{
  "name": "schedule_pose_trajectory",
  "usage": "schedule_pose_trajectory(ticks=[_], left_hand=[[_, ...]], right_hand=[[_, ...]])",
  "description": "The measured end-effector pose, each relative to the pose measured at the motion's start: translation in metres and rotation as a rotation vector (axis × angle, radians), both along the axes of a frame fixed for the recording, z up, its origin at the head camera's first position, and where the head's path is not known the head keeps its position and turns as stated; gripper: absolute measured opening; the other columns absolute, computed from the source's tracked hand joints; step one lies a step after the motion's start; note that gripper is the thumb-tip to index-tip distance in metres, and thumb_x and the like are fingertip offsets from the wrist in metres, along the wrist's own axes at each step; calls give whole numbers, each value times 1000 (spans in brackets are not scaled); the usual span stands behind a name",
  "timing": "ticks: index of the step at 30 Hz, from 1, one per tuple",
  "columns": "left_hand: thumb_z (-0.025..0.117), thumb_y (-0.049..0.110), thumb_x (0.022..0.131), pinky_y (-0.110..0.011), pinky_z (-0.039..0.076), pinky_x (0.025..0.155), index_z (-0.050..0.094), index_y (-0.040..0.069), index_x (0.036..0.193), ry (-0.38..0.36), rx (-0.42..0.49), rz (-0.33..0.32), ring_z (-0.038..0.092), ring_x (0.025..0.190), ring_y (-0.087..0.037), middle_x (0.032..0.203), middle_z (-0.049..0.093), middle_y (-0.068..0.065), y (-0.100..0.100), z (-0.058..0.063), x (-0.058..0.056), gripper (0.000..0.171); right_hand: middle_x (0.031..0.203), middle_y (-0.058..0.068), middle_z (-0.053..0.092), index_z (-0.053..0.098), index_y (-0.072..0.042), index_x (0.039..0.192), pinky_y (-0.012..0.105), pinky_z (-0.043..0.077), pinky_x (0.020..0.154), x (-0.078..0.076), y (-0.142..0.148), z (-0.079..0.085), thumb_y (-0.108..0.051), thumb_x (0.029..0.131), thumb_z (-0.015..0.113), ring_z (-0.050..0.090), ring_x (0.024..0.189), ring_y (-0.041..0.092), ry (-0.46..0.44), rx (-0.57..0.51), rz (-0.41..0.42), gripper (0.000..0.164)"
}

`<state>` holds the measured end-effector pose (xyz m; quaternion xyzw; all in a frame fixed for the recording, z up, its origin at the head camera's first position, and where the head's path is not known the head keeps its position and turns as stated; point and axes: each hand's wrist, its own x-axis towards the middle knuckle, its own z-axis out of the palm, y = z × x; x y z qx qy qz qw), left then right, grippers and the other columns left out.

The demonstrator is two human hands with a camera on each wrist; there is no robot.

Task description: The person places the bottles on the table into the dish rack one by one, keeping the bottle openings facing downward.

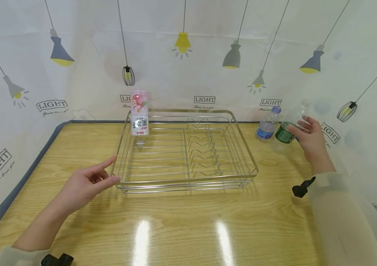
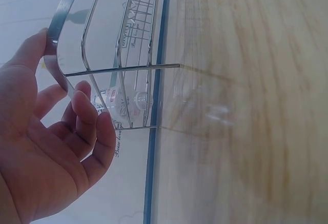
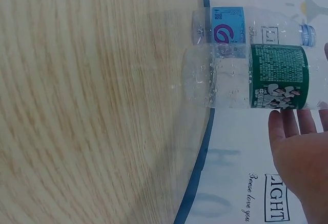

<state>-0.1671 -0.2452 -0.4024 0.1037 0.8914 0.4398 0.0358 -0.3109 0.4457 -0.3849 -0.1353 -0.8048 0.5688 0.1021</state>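
On the table stands a metal wire dish rack (image 1: 188, 181). My left hand (image 1: 85, 184) is at its near left corner, thumb and forefinger pinching the flat rim (image 2: 54, 65); the other fingers curl loosely. A clear plastic bottle with a green label (image 1: 284, 132) is in my right hand (image 1: 311, 138), thumb across its front and fingers at its far side. In the right wrist view, the fingertips meet the edge of the green label (image 3: 279, 75). Close beside it stands a smaller clear bottle with a blue label (image 1: 264, 130) and a blue cap.
A pink and white bottle with peach pictures (image 1: 140, 111) stands upside down in the rack's far left part. Wavy wire dividers (image 1: 205, 147) run through the rack's right side. Behind the wooden table (image 1: 188, 218) hangs a white lamp-patterned cloth (image 1: 161, 55).
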Motion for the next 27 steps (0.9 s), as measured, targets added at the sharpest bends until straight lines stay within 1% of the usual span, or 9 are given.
schedule_pose_trajectory(ticks=[8, 11, 12, 15, 18, 19, 22, 25, 27], left_hand=[[76, 38, 106, -30, 46, 61, 49, 29, 167, 9, 13, -2, 53, 73, -13, 95, 69, -4, -1, 0, 0, 68], [77, 37, 105, -30, 45, 61, 49, 30, 166, 11, 16, -6, 53, 73, -13, 95, 69, -4, 0, 0, 0, 68], [77, 38, 105, -30, 45, 61, 49, 30, 166, 10, 16, -7, 52, 73, -13, 94, 69, -4, 0, 0, 0, 68], [77, 39, 105, -30, 45, 61, 49, 30, 167, 4, 3, -9, 52, 73, -13, 95, 69, -4, 1, 3, -1, 69], [78, 40, 104, -30, 46, 62, 48, 29, 167, -3, -14, -9, 53, 74, -13, 97, 69, -5, 1, 5, -1, 70], [78, 40, 104, -30, 46, 62, 48, 29, 167, -2, -20, -11, 53, 74, -13, 97, 69, -5, 1, 5, -2, 70], [78, 40, 104, -30, 45, 62, 49, 28, 167, 6, -38, -15, 53, 76, -13, 97, 68, -4, 0, 5, -3, 70], [79, 40, 104, -29, 44, 63, 49, 27, 167, 16, -56, -17, 52, 77, -12, 96, 67, -4, -2, 5, -3, 71], [79, 41, 104, -29, 44, 63, 50, 27, 167, 21, -65, -17, 52, 77, -12, 96, 66, -4, -2, 5, -4, 71]], right_hand=[[182, 7, 25, 19, -31, 177, 44, 34, 134, 1, 2, -3, -49, 105, 70, 28, 165, 28, 7, 49, 10, 89], [181, 5, 28, 22, -33, 176, 40, 37, 131, 3, 2, -3, -50, 104, 71, 32, 161, 25, 4, 57, -2, 89], [179, 3, 31, 23, -33, 175, 34, 41, 127, 5, 2, -3, -50, 103, 72, 36, 157, 23, 5, 55, -7, 89], [163, -7, 47, 28, -31, 174, 20, 47, 109, 9, 0, 2, -45, 103, 76, 47, 138, 11, 35, 30, -20, 88], [143, -19, 50, 31, -29, 173, 15, 46, 98, 15, -3, 9, -42, 102, 78, 45, 123, -1, 70, 16, -19, 86], [140, -21, 49, 32, -29, 173, 16, 46, 99, 16, -4, 11, -42, 102, 78, 45, 122, -2, 81, 22, -17, 85], [140, -22, 51, 36, -31, 171, 15, 47, 103, 18, -7, 18, -43, 102, 78, 47, 125, -1, 110, 49, -6, 82], [139, -21, 55, 40, -30, 169, 10, 48, 98, 20, -12, 23, -41, 102, 79, 50, 125, -1, 158, 57, 14, 78], [136, -20, 57, 44, -27, 167, 8, 49, 95, 22, -15, 27, -36, 102, 80, 53, 123, 0, 202, 25, 35, 75]])
